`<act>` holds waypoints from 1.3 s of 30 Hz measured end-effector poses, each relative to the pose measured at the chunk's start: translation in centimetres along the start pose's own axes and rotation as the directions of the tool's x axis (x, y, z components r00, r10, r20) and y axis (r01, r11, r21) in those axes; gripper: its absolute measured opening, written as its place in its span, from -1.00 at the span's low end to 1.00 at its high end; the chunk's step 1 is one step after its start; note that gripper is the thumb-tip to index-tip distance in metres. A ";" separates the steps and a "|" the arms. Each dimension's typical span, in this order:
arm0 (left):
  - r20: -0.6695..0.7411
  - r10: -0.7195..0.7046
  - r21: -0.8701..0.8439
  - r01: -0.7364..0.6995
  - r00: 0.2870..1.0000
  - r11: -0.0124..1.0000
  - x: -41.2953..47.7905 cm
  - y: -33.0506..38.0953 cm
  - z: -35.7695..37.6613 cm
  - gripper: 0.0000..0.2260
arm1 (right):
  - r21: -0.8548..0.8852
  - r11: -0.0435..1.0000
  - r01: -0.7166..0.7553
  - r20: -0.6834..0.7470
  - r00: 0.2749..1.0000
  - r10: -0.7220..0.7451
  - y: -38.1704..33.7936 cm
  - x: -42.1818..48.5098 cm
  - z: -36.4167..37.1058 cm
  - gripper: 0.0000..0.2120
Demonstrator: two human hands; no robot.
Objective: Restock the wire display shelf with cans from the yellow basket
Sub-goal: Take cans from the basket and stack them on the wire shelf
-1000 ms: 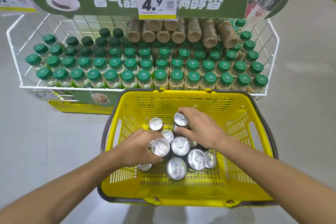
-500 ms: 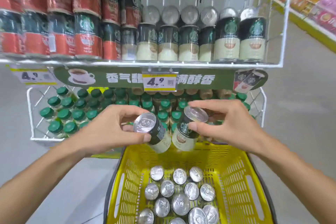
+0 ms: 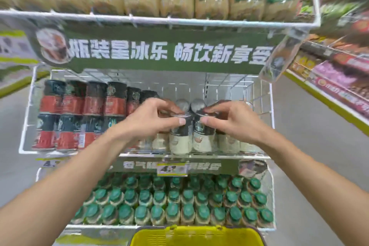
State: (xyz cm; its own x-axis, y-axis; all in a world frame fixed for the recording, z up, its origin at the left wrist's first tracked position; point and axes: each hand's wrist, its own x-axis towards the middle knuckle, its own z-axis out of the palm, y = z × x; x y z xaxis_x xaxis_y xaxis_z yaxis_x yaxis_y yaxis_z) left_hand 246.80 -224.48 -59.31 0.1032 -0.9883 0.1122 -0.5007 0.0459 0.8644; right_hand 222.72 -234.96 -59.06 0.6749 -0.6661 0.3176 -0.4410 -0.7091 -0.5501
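Gripping two cream cans (image 3: 179, 142) at wire shelf (image 3: 199, 156), both hands (image 3: 151, 122).

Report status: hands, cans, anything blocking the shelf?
Left hand and right hand each grip a cream can by its top, left can, right can. Both at middle wire shelf front edge, upright. No obstruction visible.
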 end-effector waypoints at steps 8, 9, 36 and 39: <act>-0.083 -0.215 -0.079 0.209 0.973 0.975 2.8 -3.7 2.2 -0.75 | -0.282 0.957 0.073 0.226 0.974 -0.007 2.4 3.0 1.9 -0.64; -0.118 -0.206 -0.064 0.200 0.971 0.978 3.1 -3.9 2.5 -0.77 | -0.290 0.953 0.085 0.243 0.970 -0.012 2.5 3.1 1.8 -0.65; -0.307 -0.065 0.203 0.132 0.950 0.970 3.0 -1.7 5.8 -0.75 | -0.299 0.924 0.241 0.161 0.967 -0.200 4.8 2.6 0.6 -0.77; -0.292 0.028 0.309 0.067 0.956 0.949 1.9 -1.0 5.4 -0.73 | -0.367 0.906 0.210 0.112 0.977 -0.181 4.0 1.8 0.8 -0.75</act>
State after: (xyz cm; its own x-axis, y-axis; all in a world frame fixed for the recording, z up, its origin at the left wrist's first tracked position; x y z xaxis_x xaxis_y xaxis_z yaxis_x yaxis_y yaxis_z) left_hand 242.86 -227.21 -62.60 0.3358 -0.9009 0.2749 -0.7336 -0.0671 0.6763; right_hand 222.66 -238.79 -61.32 0.8056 -0.4966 0.3230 -0.4753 -0.8673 -0.1480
